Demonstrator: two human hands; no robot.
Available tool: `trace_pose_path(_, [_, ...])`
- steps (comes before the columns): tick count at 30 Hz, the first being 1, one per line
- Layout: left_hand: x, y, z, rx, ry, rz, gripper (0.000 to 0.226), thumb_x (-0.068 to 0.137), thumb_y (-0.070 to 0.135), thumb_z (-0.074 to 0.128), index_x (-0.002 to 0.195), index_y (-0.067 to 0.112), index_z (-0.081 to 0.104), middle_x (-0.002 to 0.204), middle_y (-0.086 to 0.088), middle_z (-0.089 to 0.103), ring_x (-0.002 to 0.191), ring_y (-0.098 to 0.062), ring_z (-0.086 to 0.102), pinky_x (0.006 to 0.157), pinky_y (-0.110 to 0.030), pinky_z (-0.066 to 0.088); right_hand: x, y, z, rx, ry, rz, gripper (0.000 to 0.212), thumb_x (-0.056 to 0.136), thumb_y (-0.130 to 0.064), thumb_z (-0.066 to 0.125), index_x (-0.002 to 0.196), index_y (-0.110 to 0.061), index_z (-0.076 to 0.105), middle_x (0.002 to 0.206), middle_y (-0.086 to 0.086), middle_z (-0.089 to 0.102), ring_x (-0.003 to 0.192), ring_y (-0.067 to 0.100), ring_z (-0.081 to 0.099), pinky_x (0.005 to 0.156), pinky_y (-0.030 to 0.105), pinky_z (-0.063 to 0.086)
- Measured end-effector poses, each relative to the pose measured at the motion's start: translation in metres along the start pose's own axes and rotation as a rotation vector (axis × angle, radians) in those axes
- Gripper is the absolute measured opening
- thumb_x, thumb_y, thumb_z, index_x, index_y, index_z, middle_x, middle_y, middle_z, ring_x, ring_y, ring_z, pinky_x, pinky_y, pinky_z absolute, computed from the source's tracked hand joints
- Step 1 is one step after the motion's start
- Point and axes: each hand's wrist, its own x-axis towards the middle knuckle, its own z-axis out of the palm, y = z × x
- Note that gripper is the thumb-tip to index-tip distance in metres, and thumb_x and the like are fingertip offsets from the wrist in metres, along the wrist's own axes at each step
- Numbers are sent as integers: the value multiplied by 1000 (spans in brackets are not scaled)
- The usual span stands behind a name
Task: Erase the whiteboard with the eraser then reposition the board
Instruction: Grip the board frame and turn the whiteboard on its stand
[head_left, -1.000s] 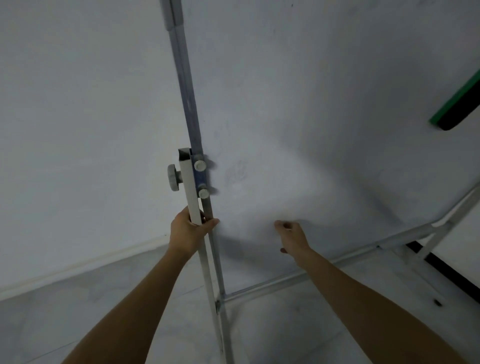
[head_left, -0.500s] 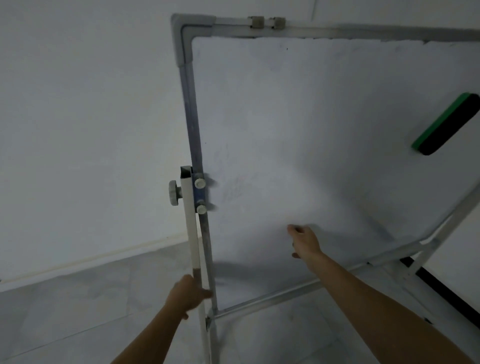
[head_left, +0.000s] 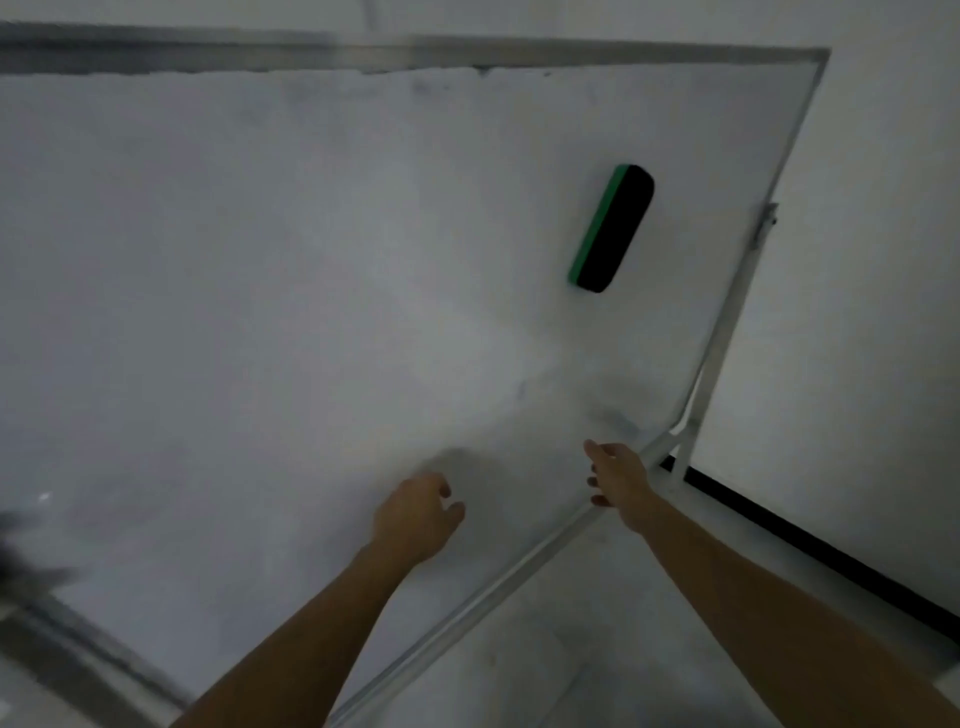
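Low before the whiteboard (head_left: 311, 260), left hand (head_left: 415, 514) and right hand (head_left: 618, 478) hover, fingers loosely curled, empty.

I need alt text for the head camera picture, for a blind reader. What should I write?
Two empty bare hands reach toward the lower part of a large whiteboard, the left hand loosely curled, the right hand near its metal bottom edge. A green and black eraser sits on the board, upper right.

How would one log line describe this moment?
eraser: on whiteboard, unheld | left hand: empty | right hand: empty, near whiteboard bottom edge
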Motion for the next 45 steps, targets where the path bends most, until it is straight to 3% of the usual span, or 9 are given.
trace_pose_path(3, [56,75,12,38,35,143,41,92,42,53,125,17,56,115,-5,64,105,-21,59,86,-29,47,59,0,-51,39,51,38,45,97,-36,52,113,5,55,79,10,51,76,26,54,64,35,48])
trace_pose_path(8, [147,197,38,83,110,327,38,94,39,51,125,18,56,119,-4,62,108,-21,58,87,-30,46,158,-10,-139,61,147,74,30,95,-37,56,86,-9,54,84,13,56,73,26,58,65,34,48])
trace_pose_path(15, [236,298,75,77,231,555,35,94,36,46,120,16,59,117,-2,61,107,-21,56,90,-30,43,270,-30,-217,16,220,78,35,92,-31,62,114,-5,56,88,12,61,84,30,63,74,43,56])
trace_pose_path(21, [312,357,105,105,429,798,20,77,31,55,86,18,67,82,0,62,74,-20,62,77,-29,47,363,-42,-263,6,262,86,51,92,-27,63,134,-5,45,96,13,59,98,33,62,68,37,53])
trace_pose_path(30, [381,439,111,162,609,973,24,80,18,55,96,9,70,111,-13,65,112,-30,58,107,-41,40,503,-87,-335,-60,228,31,61,83,-12,73,137,-6,44,107,19,58,100,34,59,84,46,54])
trace_pose_path(34, [403,464,125,253,730,921,28,81,11,58,107,5,69,131,-20,57,132,-34,45,115,-45,29,580,-106,-354,-172,5,-59,81,73,-1,79,142,-9,39,137,21,47,121,37,49,88,41,46])
trace_pose_path(38, [416,481,139,387,818,801,36,79,5,59,114,2,67,141,-21,48,137,-34,38,115,-47,28,630,-123,-359,-308,-364,-47,53,67,-5,81,116,-9,61,116,15,63,108,35,57,91,47,51])
trace_pose_path(41, [419,479,139,455,868,681,42,75,4,62,117,2,66,142,-20,47,138,-32,37,115,-47,28,640,-125,-348,-326,-464,-107,40,58,-7,81,94,-14,66,103,16,66,96,31,61,81,41,54])
trace_pose_path(45, [411,465,137,540,954,460,45,75,6,64,120,4,65,143,-18,46,139,-31,35,114,-52,26,643,-127,-323,-402,-656,-188,36,70,4,75,104,9,65,101,22,66,89,28,62,80,38,52])
